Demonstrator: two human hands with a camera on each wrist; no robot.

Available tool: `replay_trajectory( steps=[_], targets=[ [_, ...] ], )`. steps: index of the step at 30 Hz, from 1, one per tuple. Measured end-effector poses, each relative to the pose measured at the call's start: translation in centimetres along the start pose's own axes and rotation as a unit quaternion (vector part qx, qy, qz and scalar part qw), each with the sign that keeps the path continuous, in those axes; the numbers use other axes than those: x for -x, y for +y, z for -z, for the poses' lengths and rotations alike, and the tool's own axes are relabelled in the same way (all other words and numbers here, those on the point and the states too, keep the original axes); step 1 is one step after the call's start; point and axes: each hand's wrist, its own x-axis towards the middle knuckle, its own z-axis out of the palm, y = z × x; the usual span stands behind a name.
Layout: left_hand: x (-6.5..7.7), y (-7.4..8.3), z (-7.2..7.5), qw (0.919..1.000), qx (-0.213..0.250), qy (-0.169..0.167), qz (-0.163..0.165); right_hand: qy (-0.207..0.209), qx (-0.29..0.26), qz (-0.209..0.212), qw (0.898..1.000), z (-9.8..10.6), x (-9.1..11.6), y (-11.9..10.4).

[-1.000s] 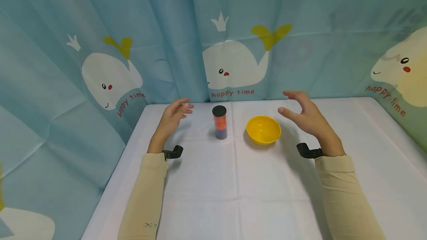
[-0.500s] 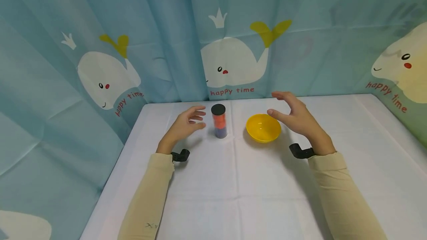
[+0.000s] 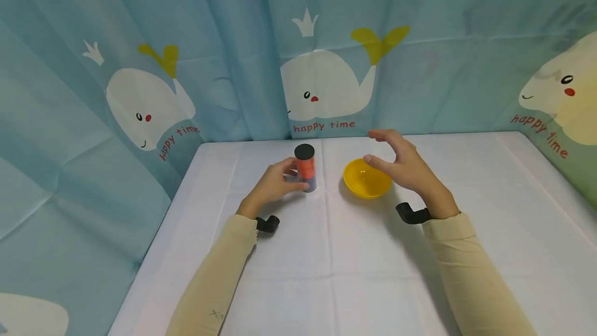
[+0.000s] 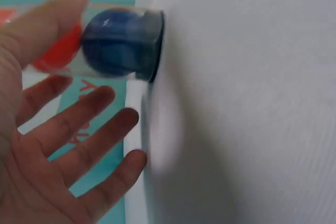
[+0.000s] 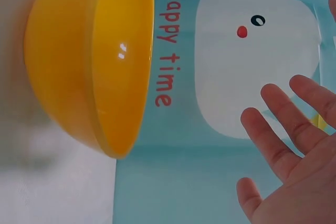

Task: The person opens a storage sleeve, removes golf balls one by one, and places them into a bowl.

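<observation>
A clear tube with a black lid (image 3: 305,169) stands upright on the table. Orange-red and blue balls show through its wall (image 4: 118,43) in the left wrist view. My left hand (image 3: 276,181) is at the tube's left side, its thumb in front; the other fingers are spread and relaxed, not wrapped round it. Whether the thumb touches the tube is unclear. A yellow bowl (image 3: 365,189) stands right of the tube, its inside bare. My right hand (image 3: 407,166) hovers over the bowl's right rim, thumb and fingers apart, holding nothing; in the right wrist view the fingers lie beyond the bowl (image 5: 63,56).
A white cloth covers the table (image 3: 322,263). Behind it and along the left hangs a blue curtain (image 3: 233,66) printed with whales, close to the table's back edge. Each wrist wears a black camera mount (image 3: 412,214).
My left hand has moved right, from well left of the tube to right beside it. The right hand has shifted left over the bowl's rim. Tube and bowl stay put.
</observation>
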Motion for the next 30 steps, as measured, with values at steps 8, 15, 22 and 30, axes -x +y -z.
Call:
replay_trajectory(
  steps=[8,15,22,30],
  targets=[
    [-0.1,0.4,-1.4,0.9956,-0.088,0.031,0.001,-0.009,-0.013,0.015,1.000,-0.8,-0.2,-0.5],
    [-0.2,0.4,-2.0,0.9912,-0.123,0.047,0.000,-0.032,-0.005,0.037,0.999,-2.1,-0.5,-0.7],
    [-0.2,0.6,-2.1,0.9906,-0.126,0.054,0.001,-0.044,-0.002,0.029,0.999,-3.4,-0.6,-1.0],
    [-0.1,1.3,-2.1,0.9873,-0.147,0.059,-0.007,-0.042,0.000,0.045,0.998,-4.1,-0.6,-1.7]
  ],
)
